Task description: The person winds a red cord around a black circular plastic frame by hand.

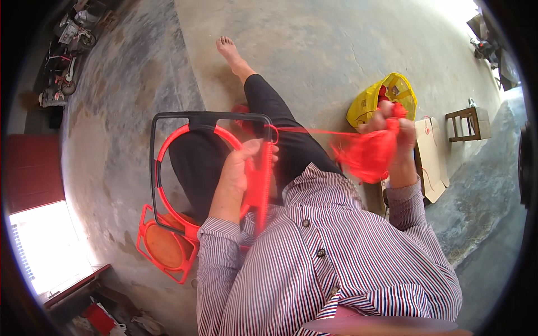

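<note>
A square frame (207,115) with a round ring inside it stands over my lap, partly bare black and partly covered in red. My left hand (245,166) is closed round its right side, where a red wrapping runs down the bar. From the frame's upper right corner a red cord (322,131) stretches across to the right. My right hand (402,133) grips a loose red bundle of cord (367,155), smeared by motion. The cord is taut between the corner and this bundle.
Beyond my right hand sits a yellow bag (358,106) with red material inside. Beside it lies cardboard (431,162), then a small wooden stool (475,123). A red frame with an orange disc (164,246) rests on the floor at left. Bicycles (70,73) stand far left.
</note>
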`<state>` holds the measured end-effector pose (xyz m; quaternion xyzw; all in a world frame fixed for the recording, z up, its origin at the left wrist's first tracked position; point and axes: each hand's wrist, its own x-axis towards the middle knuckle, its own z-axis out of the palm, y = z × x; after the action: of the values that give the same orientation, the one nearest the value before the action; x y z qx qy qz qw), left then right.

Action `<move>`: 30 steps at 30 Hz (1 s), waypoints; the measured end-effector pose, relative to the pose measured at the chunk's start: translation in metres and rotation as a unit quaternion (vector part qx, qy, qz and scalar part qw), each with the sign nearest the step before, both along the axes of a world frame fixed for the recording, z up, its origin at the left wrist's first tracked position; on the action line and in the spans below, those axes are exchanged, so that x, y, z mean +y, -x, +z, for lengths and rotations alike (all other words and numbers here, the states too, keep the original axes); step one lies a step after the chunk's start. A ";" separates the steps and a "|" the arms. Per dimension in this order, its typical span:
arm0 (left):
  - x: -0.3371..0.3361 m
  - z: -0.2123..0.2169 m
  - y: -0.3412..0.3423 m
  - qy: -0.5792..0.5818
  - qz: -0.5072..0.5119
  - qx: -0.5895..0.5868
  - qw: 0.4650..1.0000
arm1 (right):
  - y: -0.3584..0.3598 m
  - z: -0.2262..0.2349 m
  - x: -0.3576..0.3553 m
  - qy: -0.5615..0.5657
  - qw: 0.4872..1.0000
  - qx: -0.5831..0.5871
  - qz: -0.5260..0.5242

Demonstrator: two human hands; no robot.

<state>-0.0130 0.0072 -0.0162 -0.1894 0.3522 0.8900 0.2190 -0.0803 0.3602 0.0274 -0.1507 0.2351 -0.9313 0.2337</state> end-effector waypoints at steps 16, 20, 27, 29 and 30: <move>0.011 0.005 -0.002 -0.018 -0.003 -0.006 1.000 | -0.021 -0.018 -0.123 -0.406 0.912 0.043 0.049; 0.007 -0.009 0.002 -0.017 -0.010 -0.024 1.000 | -0.033 -0.010 -0.119 -0.307 0.948 0.034 0.077; 0.001 -0.005 0.001 -0.009 0.019 -0.053 0.998 | 0.018 0.015 -0.017 -0.479 0.861 -0.055 -0.163; 0.004 0.001 0.004 -0.022 0.007 -0.041 0.999 | 0.048 -0.031 0.096 -0.282 0.930 -0.059 -0.228; 0.005 0.001 0.004 -0.027 0.000 -0.035 0.999 | 0.052 -0.046 0.132 -0.094 0.974 -0.043 -0.200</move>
<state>-0.0168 0.0118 -0.0154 -0.2141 0.3200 0.8921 0.2364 -0.1327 0.4922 -0.0190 -0.0377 0.3364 -0.9387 0.0659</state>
